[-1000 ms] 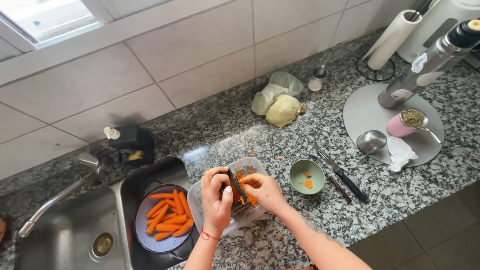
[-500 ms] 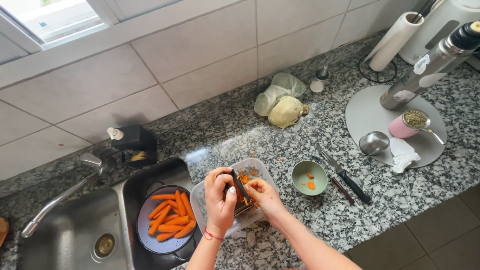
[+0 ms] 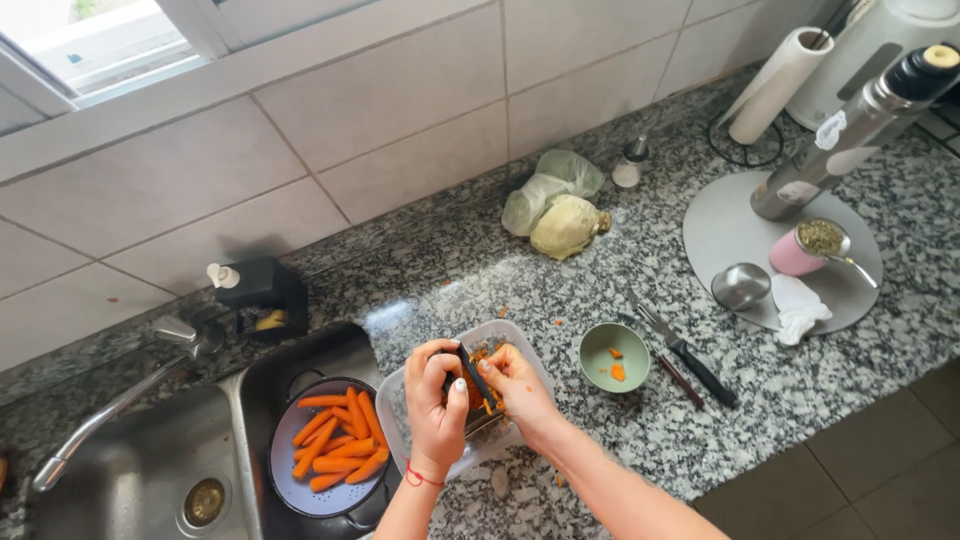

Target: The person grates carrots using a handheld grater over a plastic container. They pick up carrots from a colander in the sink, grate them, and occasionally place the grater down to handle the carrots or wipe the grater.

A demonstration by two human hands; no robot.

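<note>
Left hand (image 3: 437, 398) grip holds the grater (image 3: 472, 378) upright over the plastic container (image 3: 520, 338); right hand (image 3: 515, 385) at 3 o'clock pinches a carrot (image 3: 487, 390) against it

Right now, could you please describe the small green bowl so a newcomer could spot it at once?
On the speckled granite counter, look just right of the clear plastic tub. The green bowl sits there, left of the knife; it alone is round, pale green and holds carrot bits.

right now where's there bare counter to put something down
Bare granite lies between the clear plastic tub and the bagged cabbage, and along the front edge right of the small green bowl. The round grey mat is crowded; knives lie beside the bowl.
</note>
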